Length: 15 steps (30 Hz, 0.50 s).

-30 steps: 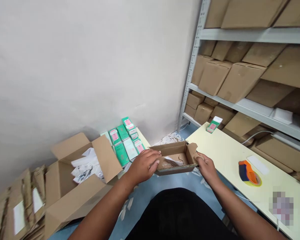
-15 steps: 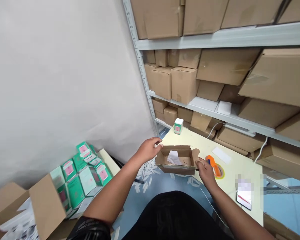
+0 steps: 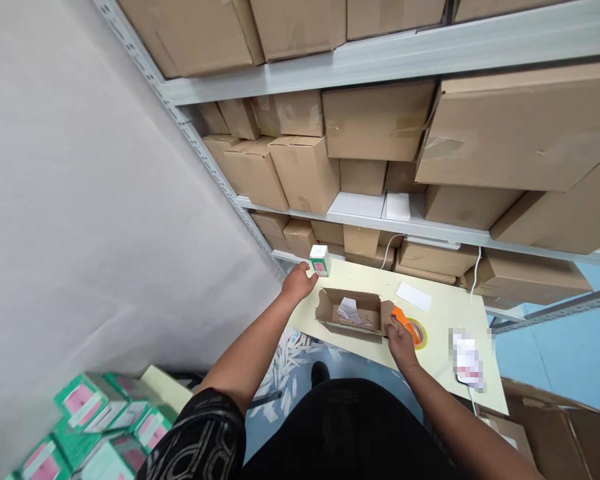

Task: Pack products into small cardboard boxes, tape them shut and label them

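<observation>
A small open cardboard box sits on the pale table, with a crumpled white paper inside it. My right hand grips the raised flap at its right end. Farther back on the table stands a small green and white carton with a pink panel. My left hand reaches to the near left side of this carton, thumb and fingers apart; whether they touch it is unclear. Just beyond my right hand lies an orange tape dispenser with a roll of tape.
A white slip and a phone, partly blurred out, lie on the table. Several green cartons are piled at lower left. Shelves full of brown boxes rise behind the table. White paper strips litter the floor.
My left hand has let go of the cardboard box's left end and moved forward to the green and white carton. The cardboard box now rests on the table. The view has turned right.
</observation>
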Each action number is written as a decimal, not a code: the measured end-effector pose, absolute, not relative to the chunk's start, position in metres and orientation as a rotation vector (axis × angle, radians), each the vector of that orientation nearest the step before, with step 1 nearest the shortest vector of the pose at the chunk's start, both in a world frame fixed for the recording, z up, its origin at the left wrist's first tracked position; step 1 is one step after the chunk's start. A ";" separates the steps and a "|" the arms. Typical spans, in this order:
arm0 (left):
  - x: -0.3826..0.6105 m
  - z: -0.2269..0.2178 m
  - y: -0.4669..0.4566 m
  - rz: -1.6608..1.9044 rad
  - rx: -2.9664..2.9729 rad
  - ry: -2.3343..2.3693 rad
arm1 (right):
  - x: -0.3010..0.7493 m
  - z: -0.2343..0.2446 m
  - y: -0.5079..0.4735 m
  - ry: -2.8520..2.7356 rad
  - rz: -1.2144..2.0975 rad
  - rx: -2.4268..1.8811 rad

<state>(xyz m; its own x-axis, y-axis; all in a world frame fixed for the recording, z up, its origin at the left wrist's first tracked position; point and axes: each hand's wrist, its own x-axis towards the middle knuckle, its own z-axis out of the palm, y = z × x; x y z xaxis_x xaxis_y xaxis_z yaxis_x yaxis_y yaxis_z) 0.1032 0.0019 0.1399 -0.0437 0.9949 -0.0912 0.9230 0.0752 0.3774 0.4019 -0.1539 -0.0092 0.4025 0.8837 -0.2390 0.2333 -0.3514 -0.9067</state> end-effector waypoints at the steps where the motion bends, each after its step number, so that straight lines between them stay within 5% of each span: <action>1: 0.104 0.133 0.016 0.313 1.910 2.048 | 0.399 -0.015 -0.151 -0.922 0.983 -1.829; 15: 0.124 0.062 0.166 0.013 1.855 2.036 | 0.363 -0.028 -0.132 -0.548 1.115 -1.771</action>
<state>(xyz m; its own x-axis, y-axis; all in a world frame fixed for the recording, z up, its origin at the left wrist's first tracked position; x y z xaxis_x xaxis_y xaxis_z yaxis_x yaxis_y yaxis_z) 0.1240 0.1658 0.0623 -0.0525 0.9607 -0.2726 0.9570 0.1264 0.2611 0.3634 -0.1315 -0.0279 0.4857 0.7509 -0.4476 -0.1047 -0.4584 -0.8826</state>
